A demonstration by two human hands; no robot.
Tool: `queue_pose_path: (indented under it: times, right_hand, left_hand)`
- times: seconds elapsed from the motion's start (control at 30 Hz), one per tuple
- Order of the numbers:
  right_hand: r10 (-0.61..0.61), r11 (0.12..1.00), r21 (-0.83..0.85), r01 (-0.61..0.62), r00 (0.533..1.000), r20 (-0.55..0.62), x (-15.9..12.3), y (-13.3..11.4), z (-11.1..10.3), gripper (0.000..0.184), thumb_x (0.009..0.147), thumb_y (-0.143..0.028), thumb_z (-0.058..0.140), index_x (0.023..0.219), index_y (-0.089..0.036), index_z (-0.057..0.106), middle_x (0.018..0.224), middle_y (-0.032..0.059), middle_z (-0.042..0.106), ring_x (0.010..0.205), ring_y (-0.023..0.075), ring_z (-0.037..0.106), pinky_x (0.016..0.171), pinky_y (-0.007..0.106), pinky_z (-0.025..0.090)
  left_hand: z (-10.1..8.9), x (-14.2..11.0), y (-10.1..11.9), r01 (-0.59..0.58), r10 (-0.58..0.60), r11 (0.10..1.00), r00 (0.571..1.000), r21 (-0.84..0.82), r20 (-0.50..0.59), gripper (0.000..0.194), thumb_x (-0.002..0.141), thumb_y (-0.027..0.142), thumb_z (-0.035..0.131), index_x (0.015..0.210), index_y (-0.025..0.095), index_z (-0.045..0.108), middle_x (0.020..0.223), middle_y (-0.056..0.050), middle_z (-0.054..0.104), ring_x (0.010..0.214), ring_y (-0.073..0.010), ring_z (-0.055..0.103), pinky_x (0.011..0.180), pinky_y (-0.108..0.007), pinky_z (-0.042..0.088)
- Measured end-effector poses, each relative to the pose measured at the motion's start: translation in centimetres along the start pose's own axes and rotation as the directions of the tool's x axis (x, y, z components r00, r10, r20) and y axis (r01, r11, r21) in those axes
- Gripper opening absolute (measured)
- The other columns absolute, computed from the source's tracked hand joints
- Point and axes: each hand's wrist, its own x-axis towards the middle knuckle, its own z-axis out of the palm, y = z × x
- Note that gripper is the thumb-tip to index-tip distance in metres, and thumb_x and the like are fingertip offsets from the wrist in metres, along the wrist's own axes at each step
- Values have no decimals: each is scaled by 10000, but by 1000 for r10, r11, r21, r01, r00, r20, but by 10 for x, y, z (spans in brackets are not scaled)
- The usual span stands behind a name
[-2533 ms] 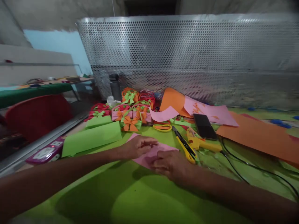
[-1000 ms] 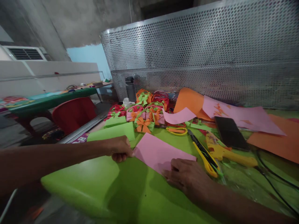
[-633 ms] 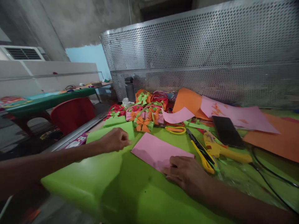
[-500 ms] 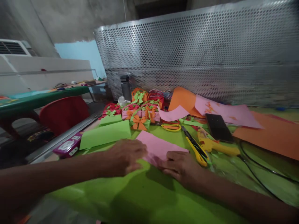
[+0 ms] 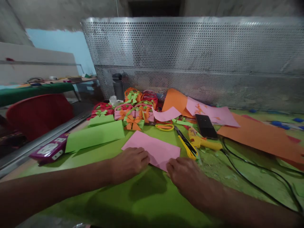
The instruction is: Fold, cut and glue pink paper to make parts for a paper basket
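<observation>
Toward the front edge of the green-topped table (image 5: 111, 199), around mid-width, lies a pink sheet (image 5: 153, 145), set askew, both hands at its near side. Left hand (image 5: 130, 163) palm down over the sheet's near-left edge, fingers close together and bent; can't tell from where I stand if they pinch it. Right hand (image 5: 184, 174) at the near-right corner, fingers curled and bunched there; pinch or press, can't tell. Just beyond that hand: black-and-yellow tool (image 5: 187, 146), then yellow glue gun (image 5: 206, 143) with phone (image 5: 206, 126) behind it. Orange sheet (image 5: 261, 136) toward the table's right edge. Near the left edge, purple block (image 5: 51, 148) beside a bent green sheet (image 5: 96, 136). Bow-trimmed boxes (image 5: 133, 123) cluster toward the back edge, dark bottle (image 5: 118, 88) behind them.
</observation>
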Motion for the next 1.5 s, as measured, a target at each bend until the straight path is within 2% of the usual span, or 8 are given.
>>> queue_pose_path:
  times: [0.27, 0.43, 0.6, 0.8, 0.9, 1.1, 1.27, 1.5]
  right_hand:
    - [1, 992, -127, -10, 997, -73, 6, -8, 9, 258, 647, 11, 601, 879, -96, 641, 785, 103, 641, 674, 231, 580, 538, 346, 427]
    - [41, 996, -76, -50, 992, -119, 12, 5, 20, 225, 676, -27, 600, 878, -127, 608, 788, 71, 620, 698, 225, 564, 625, 358, 429]
    - [18, 998, -55, -32, 971, -239, 15, 13, 24, 149, 698, -34, 548, 784, -153, 574, 720, 50, 569, 665, 224, 508, 721, 398, 392]
    - [35, 995, 101, -5, 956, -293, 18, 17, 27, 140, 791, -37, 488, 811, -151, 567, 767, 51, 560, 703, 208, 467, 762, 397, 352]
    - [86, 966, 258, -6, 950, -300, 21, 18, 32, 154, 855, -72, 478, 763, -159, 565, 751, 38, 559, 698, 184, 458, 693, 343, 341]
    - [266, 828, 550, -110, 940, -212, 26, 18, 36, 211, 903, -181, 527, 697, -170, 571, 715, 10, 540, 706, 149, 474, 669, 298, 329]
    - [329, 753, 633, -181, 936, -124, 26, 21, 34, 202, 891, -200, 556, 694, -177, 598, 731, 10, 547, 726, 149, 490, 667, 295, 333]
    - [360, 708, 685, -169, 921, -146, 26, 26, 39, 281, 928, -222, 488, 666, -174, 580, 705, 14, 540, 683, 145, 473, 632, 306, 300]
  left_hand:
    - [2, -5, 1, 11, -12, 1000, 999, 7, 48, 240, 835, 116, 548, 1071, 119, 590, 883, -84, 632, 782, -228, 569, 682, -346, 461]
    - [10, 3, 6, 25, -25, 1000, 999, -1, -23, 301, 811, 95, 563, 1111, 116, 578, 873, -83, 616, 776, -244, 557, 660, -367, 447]
    - [18, 12, 5, 42, -49, 998, 978, -38, -200, 173, 900, 185, 517, 1035, 125, 607, 813, -68, 603, 735, -225, 537, 654, -365, 434]
    - [20, 15, -2, -71, 72, 997, 952, 15, -297, 178, 855, 80, 491, 728, 117, 611, 678, -61, 555, 628, -198, 482, 575, -343, 384]
    - [24, 13, -4, -82, 56, 994, 944, -67, -326, 191, 863, 91, 463, 760, 122, 620, 695, -61, 566, 639, -195, 481, 593, -342, 389]
    - [33, 7, -9, 35, -154, 931, 940, -362, -304, 282, 922, 109, 388, 753, 150, 611, 749, -47, 597, 698, -172, 507, 666, -327, 409]
    - [35, 2, -21, 132, -278, 837, 938, -531, -206, 270, 933, 254, 445, 730, 184, 609, 721, -15, 598, 706, -167, 526, 674, -325, 389]
    - [33, 2, -31, 219, -338, 683, 940, -697, -36, 214, 905, 280, 524, 728, 199, 613, 707, 16, 610, 678, -149, 541, 706, -321, 368]
